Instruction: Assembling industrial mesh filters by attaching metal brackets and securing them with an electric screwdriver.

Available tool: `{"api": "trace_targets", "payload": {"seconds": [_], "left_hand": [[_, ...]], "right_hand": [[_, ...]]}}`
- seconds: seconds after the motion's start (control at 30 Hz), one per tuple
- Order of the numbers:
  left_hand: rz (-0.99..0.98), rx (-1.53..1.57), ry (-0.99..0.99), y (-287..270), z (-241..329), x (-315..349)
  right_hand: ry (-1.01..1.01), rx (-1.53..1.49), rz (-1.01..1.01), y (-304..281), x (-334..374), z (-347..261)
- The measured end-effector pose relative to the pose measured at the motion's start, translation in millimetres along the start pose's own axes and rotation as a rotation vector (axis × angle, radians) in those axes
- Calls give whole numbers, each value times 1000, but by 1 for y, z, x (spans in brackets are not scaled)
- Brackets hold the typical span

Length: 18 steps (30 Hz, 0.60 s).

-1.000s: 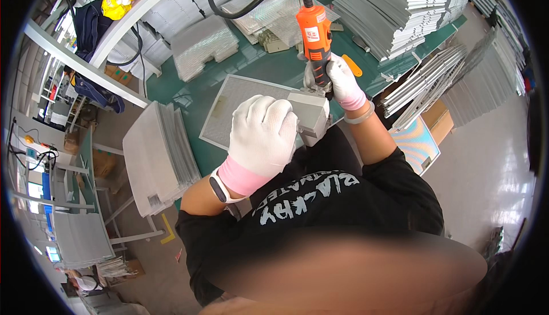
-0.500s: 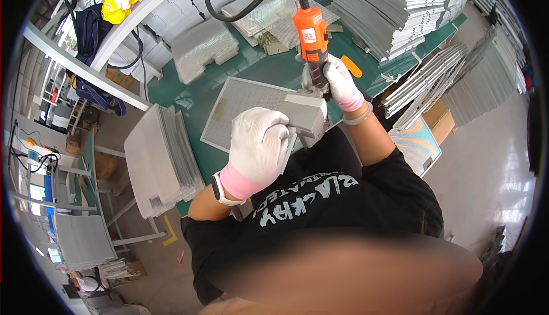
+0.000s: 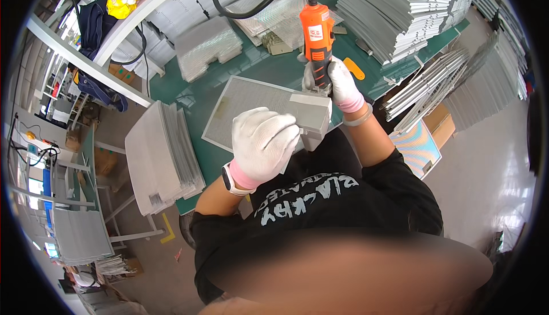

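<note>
My right hand (image 3: pixel 345 85), in a white glove with a pink cuff, is wrapped round the black grip of an orange handheld power tool (image 3: pixel 316 32). The tool points down at a grey box-shaped part (image 3: pixel 311 112), near its far right edge. What its tip touches is hidden. My left hand (image 3: pixel 263 143), gloved alike, has its fingers curled on the left end of the grey part. Beneath and beyond the part, a flat framed grey panel (image 3: pixel 224 112) lies on the green tabletop (image 3: pixel 189 100).
A thick black cable (image 3: pixel 251 15) rises from the tool. Stacked grey panels (image 3: pixel 394 12) stand far right, with another stack (image 3: pixel 157 155) at left. Bubble-wrapped pieces (image 3: pixel 207 46) lie at the back. An orange flat piece (image 3: pixel 354 68) rests right of the tool.
My left hand has shifted slightly right along the grey part, its fingers less tightly bunched. The tool and my right hand sit a little further right and lower in view.
</note>
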<state>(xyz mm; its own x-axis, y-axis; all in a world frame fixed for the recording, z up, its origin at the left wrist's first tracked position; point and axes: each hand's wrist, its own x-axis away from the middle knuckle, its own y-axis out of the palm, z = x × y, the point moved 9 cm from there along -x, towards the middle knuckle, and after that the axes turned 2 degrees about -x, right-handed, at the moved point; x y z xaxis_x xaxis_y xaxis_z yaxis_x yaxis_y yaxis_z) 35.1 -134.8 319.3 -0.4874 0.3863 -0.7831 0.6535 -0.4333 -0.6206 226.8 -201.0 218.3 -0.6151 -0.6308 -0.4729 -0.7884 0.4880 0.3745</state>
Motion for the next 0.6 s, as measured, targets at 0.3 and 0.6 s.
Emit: {"api": "trace_targets", "payload": {"seconds": [0.3,0.6], "left_hand": [[111,5,168,-7,16,16],[74,342,-148,29,-12,15]], "right_hand": [[-46,-61,-44,0,1,2],[47,-531,-212,37,8,12]]}}
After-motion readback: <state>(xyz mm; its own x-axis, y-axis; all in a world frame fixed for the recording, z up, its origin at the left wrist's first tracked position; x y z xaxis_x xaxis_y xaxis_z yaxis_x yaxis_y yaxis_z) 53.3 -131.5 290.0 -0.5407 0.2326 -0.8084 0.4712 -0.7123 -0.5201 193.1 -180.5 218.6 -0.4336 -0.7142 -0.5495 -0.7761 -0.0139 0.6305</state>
